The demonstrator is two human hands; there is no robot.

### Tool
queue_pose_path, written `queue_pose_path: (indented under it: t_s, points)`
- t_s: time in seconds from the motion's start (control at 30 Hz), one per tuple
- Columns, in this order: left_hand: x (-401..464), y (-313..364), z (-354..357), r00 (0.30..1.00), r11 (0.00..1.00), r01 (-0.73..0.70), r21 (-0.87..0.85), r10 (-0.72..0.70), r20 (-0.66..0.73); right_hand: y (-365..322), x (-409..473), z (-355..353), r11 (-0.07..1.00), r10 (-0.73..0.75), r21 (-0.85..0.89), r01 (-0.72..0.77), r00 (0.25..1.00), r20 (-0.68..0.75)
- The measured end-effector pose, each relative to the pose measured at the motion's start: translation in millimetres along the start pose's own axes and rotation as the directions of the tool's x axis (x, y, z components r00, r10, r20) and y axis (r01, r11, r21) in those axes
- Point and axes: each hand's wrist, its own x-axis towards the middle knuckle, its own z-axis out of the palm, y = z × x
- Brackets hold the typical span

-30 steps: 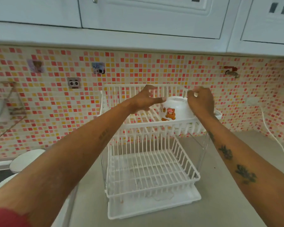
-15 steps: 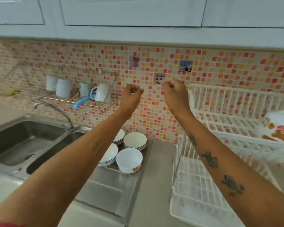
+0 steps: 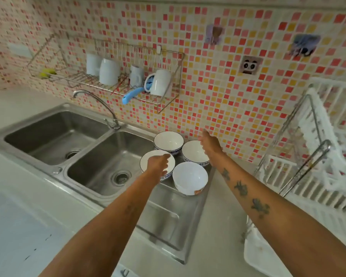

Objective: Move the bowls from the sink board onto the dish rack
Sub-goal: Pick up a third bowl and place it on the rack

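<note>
- Head view: half a second ago both hands were raised in loose fists in front of the tiled wall; now both have dropped to the four bowls on the sink board (image 3: 168, 214).
- The left hand (image 3: 158, 164) sits over the near-left bowl (image 3: 148, 160), which has a blue-patterned rim; its fingers curl down at the bowl's far rim, but whether they actually clamp it cannot be told.
- The right hand (image 3: 210, 144) hovers over the far-right bowl (image 3: 192, 152), fingers extended and slightly apart, holding nothing.
- The far-left bowl (image 3: 168, 141) and the plain white near-right bowl (image 3: 189, 177) stand untouched; all four are upright and clustered close together at the back of the board, just right of the double sink (image 3: 100, 154).
- The view has tilted down and swung left since the earlier frame: the sink basins and tap (image 3: 96, 104) now fill the left side.
- The white dish rack (image 3: 320, 166) has slid to the right edge, blurred; the bear-printed bowl seen on its upper tier earlier cannot be made out now.
- The wall-mounted wire shelf (image 3: 112, 76) with upturned mugs and a blue-handled tool hangs above the sink, as before.
</note>
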Motion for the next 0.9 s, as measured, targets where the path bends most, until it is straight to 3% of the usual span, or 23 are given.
queue_pose_path:
  t_s: [0.2, 0.43, 0.63, 0.9]
  points:
    - [24, -64, 0, 0.958, 0.963, 0.248, 0.101, -0.26, 0.125, 72, 31, 1, 0.983, 0.165, -0.077, -0.166, 0.986, -0.027]
    - [41, -89, 15, 0.91, 0.923, 0.381, 0.053, -0.384, 0.153, 120, 46, 7, 0.95, 0.296, -0.11, -0.293, 0.955, 0.013]
    - [50, -95, 27, 0.885, 0.909, 0.417, -0.001, -0.406, 0.227, 130, 48, 23, 0.929, 0.37, -0.048, -0.368, 0.928, 0.039]
    - [54, -102, 29, 0.903, 0.927, 0.365, -0.092, -0.327, 0.28, 136, 51, 28, 0.922, 0.387, 0.021, -0.387, 0.922, 0.021]
